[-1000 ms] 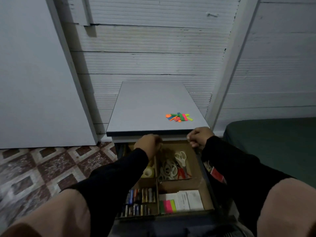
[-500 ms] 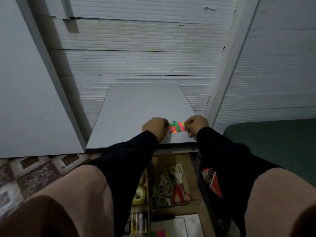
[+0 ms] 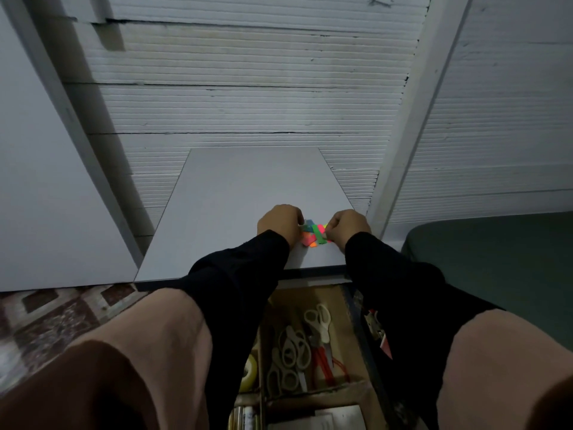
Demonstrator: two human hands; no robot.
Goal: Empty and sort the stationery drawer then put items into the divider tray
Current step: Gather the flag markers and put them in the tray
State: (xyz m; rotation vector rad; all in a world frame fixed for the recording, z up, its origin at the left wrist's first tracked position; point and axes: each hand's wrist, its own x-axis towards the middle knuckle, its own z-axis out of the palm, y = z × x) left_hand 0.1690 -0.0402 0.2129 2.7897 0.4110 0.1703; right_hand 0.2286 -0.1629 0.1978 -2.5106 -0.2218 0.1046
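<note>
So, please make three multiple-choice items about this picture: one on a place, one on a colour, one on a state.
1. Where do the neon paper strips lie?
A. on the grey tabletop
B. in the drawer
C. on the floor

2. What colour are the sleeves?
A. white
B. black
C. red

3. How is the drawer?
A. shut
B. removed
C. open, with scissors inside

Answers: 1 A, both hands, left and right, touch them there; 2 B, both forearms are dark; 3 C, its compartments show below the tabletop edge.
</note>
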